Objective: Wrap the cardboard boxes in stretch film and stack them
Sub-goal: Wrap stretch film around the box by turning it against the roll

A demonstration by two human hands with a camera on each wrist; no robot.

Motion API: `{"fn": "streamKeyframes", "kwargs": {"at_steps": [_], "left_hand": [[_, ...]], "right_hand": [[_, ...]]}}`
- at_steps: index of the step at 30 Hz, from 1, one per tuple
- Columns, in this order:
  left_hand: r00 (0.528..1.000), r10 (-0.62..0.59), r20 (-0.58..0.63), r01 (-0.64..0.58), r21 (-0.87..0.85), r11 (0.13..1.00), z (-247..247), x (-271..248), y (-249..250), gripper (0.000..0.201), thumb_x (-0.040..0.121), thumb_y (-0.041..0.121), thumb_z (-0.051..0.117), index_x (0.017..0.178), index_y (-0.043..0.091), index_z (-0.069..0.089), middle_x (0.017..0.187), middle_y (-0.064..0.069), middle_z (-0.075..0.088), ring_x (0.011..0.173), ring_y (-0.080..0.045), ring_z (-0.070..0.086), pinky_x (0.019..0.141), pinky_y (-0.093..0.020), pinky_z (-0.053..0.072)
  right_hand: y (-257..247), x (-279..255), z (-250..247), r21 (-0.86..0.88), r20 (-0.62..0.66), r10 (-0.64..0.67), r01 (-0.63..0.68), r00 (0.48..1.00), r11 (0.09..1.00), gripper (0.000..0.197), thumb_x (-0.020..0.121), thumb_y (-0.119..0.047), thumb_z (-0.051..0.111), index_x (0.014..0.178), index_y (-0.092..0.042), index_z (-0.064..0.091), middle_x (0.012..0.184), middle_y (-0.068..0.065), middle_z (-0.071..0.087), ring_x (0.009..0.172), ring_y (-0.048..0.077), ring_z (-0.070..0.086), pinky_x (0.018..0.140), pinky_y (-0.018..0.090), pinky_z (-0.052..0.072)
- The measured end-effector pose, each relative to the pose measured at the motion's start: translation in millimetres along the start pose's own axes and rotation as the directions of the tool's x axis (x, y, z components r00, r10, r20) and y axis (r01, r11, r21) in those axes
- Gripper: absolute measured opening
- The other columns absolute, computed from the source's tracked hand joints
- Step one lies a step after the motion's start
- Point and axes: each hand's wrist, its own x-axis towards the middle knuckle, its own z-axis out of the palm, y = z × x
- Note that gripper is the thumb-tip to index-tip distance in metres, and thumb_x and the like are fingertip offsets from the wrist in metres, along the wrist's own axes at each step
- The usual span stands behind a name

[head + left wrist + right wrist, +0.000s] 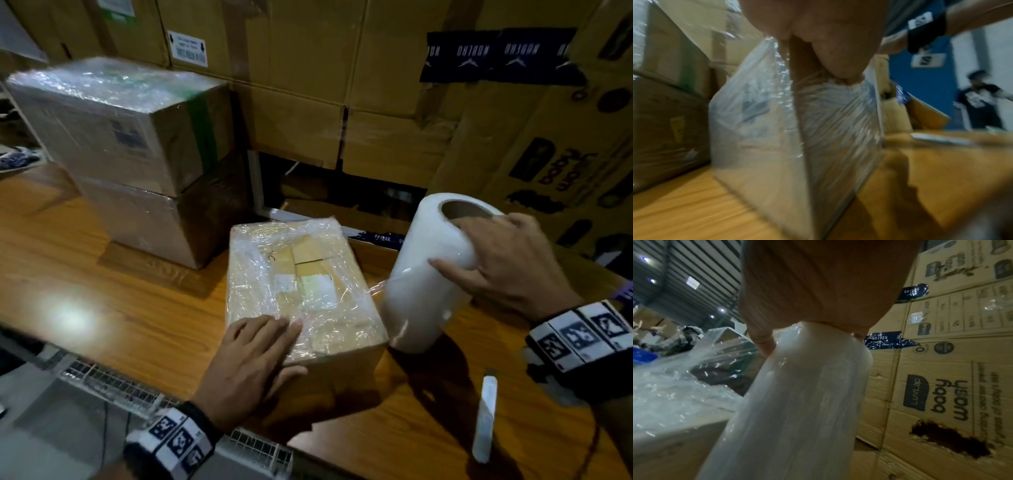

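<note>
A small cardboard box [305,287], partly covered in clear film, lies on the wooden table [102,308]. My left hand [274,346] rests on its near left corner, fingers flat on top and thumb against the front face; the left wrist view shows that film-covered corner [777,146] under my left hand [828,48]. To the right my right hand [479,250] grips the top of the white stretch film roll [428,284], fingers in its core. The roll stands tilted beside the box, and a strand of film [376,286] runs between them. The right wrist view shows the roll [797,402].
Two film-wrapped boxes are stacked at the back left, upper [120,113] on lower [154,222]. A white cutter [484,418] lies near the front right. A wall of large cartons [376,102] closes the far side. Another person [980,105] stands in the background.
</note>
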Motion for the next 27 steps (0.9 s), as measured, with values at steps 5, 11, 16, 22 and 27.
{"fn": "streamKeyframes", "kwargs": {"at_steps": [5,11,16,22,27], "left_hand": [[0.99,0.069,0.125,-0.059,-0.08,0.995,-24,3,-53,0.06,0.103,0.066,0.041,0.148,0.029,0.054,0.141,0.006,0.06,0.128,-0.018,0.055,0.108,-0.038,0.039],[0.993,-0.088,0.073,0.094,-0.089,0.992,-53,24,-11,0.075,0.084,0.067,0.061,0.146,0.027,0.048,0.136,0.0,0.055,0.122,-0.021,0.057,0.109,-0.045,0.043],[0.947,-0.303,0.106,0.316,-0.129,0.94,-20,69,78,0.106,0.08,0.097,0.033,0.155,0.021,0.039,0.15,-0.013,0.042,0.138,-0.032,0.042,0.116,-0.055,0.037],[0.892,-0.399,0.213,0.381,0.122,0.917,3,112,91,0.088,0.083,0.089,0.042,0.136,0.018,0.041,0.133,-0.015,0.041,0.12,-0.034,0.043,0.101,-0.053,0.039],[0.906,-0.353,0.235,0.349,0.058,0.935,-2,82,80,0.074,0.087,0.077,0.043,0.136,0.023,0.038,0.14,-0.011,0.039,0.131,-0.032,0.038,0.111,-0.056,0.035]], "right_hand": [[-37,9,8,-0.071,-0.093,0.274,-0.281,0.957,0.957,0.087,0.081,-0.093,0.041,0.11,-0.014,0.065,0.098,0.008,0.069,0.092,0.029,0.062,0.094,0.047,0.033],[-45,6,3,0.05,-0.057,0.238,-0.235,0.97,0.971,0.081,0.081,-0.071,0.047,0.128,-0.007,0.057,0.11,0.014,0.067,0.1,0.034,0.06,0.108,0.051,0.035],[-41,4,-9,0.144,0.063,0.187,-0.195,0.98,0.97,0.068,0.085,-0.047,0.047,0.137,-0.004,0.052,0.118,0.017,0.065,0.107,0.034,0.057,0.108,0.049,0.037],[-29,9,-37,0.08,0.408,0.036,-0.076,0.912,0.994,0.073,0.103,-0.046,0.043,0.161,-0.01,0.02,0.152,0.015,0.048,0.138,0.033,0.044,0.121,0.045,0.025],[-24,9,-37,-0.056,0.288,0.05,-0.035,0.956,0.998,0.066,0.099,-0.065,0.047,0.148,-0.021,0.043,0.133,0.005,0.066,0.119,0.024,0.061,0.101,0.041,0.046]]}}
